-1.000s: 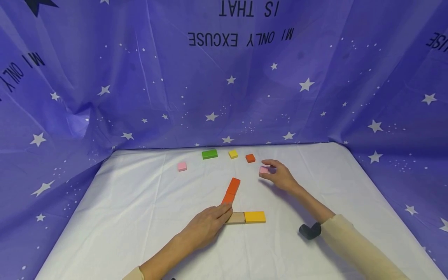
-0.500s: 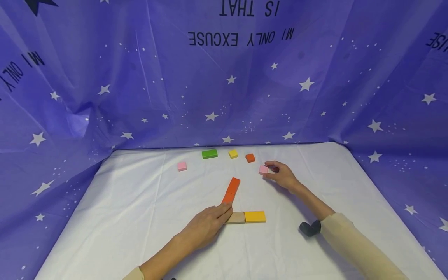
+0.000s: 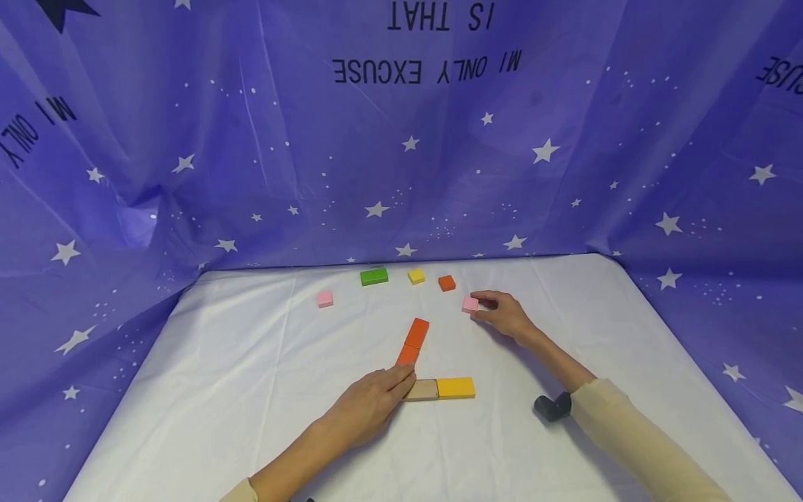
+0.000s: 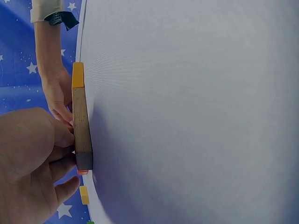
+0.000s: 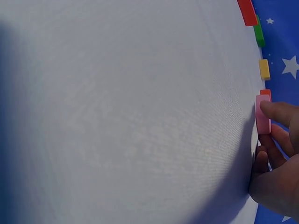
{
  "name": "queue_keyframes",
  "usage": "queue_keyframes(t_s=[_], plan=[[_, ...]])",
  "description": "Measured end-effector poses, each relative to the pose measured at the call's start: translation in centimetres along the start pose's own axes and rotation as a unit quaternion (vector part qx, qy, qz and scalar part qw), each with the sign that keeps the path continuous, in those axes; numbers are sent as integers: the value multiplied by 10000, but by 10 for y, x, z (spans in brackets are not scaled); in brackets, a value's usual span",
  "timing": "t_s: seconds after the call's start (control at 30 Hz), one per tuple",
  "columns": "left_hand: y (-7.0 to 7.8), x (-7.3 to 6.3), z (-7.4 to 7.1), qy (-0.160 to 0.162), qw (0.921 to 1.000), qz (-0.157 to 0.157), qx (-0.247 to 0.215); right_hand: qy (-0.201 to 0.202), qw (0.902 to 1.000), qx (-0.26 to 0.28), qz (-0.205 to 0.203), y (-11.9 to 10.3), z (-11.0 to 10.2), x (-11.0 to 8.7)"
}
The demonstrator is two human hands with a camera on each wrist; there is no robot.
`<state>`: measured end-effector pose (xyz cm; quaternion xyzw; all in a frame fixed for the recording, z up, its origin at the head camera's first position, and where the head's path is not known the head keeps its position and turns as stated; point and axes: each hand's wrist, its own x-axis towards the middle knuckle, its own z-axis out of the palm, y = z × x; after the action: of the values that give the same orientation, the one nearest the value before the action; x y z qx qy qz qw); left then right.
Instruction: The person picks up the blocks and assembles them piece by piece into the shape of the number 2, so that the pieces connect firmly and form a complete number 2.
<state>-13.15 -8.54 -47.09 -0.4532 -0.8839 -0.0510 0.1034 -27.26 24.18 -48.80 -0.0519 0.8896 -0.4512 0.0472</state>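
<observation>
In the head view my left hand [image 3: 370,404] rests its fairly straight fingertips where two orange-red blocks [image 3: 417,333] meet a plain wooden block [image 3: 422,390]. The covered ends of those blocks are hidden there. A long yellow block [image 3: 456,388] lies end to end with the wooden one. In the left wrist view, my thumb is close against the wooden block [image 4: 82,126]. Farther right, my right hand [image 3: 507,318] pinches a small pink block [image 3: 470,305] between thumb and fingers. The right wrist view shows the thumb over the pink block's [image 5: 262,122] face.
Along the back of the white-covered table [image 3: 219,390] lie a green block [image 3: 374,277], a small yellow block [image 3: 417,276] and a small orange block [image 3: 447,283]. Another pink block [image 3: 325,299] lies at the back left. A purple star-printed curtain [image 3: 314,139] surrounds the table.
My right fingers have drawn in around the pink block, which looks very slightly shifted. My left hand stays in place; the head view has moved a little.
</observation>
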Motion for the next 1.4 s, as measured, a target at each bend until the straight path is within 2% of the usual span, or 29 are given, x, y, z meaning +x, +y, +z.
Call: queue_keyframes(t_s=[0.3,0.53,0.87,1.1,1.4], plan=[[-1,0,3,32,10000,6,-21,151,9997,-169,-76,0,1,1],[0,0,1,-83,10000,-12,-16,154,9997,-174,-29,0,3,1],[-1,1,2,58,9999,34,-109,112,9999,-83,-67,-3,-1,-1],[-1,1,2,-98,9998,-56,-140,169,9998,-93,-74,-4,-1,-2],[0,1,1,-151,9998,-79,-139,167,9998,-97,-39,-6,1,-5]])
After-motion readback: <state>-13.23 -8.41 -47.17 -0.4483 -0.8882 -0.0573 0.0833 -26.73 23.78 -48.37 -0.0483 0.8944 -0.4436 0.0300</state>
